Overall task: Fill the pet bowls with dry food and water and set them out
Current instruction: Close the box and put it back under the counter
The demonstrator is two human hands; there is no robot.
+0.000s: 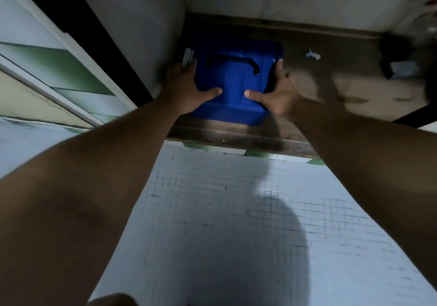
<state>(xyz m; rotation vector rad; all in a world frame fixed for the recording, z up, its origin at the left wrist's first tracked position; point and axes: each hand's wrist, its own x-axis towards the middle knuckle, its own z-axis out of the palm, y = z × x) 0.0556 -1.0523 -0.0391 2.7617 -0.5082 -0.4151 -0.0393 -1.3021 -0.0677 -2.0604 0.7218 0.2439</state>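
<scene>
While the blue plastic lidded box (236, 102) sits on the dark ledge (224, 134) beside the white wall (142, 33), left grip (186, 90) and right grip (279, 96) press its sides. Fingers lie straight, thumbs on the lid.

Left hand (186, 88) and right hand (280, 95) splayed, arms outstretched.
</scene>
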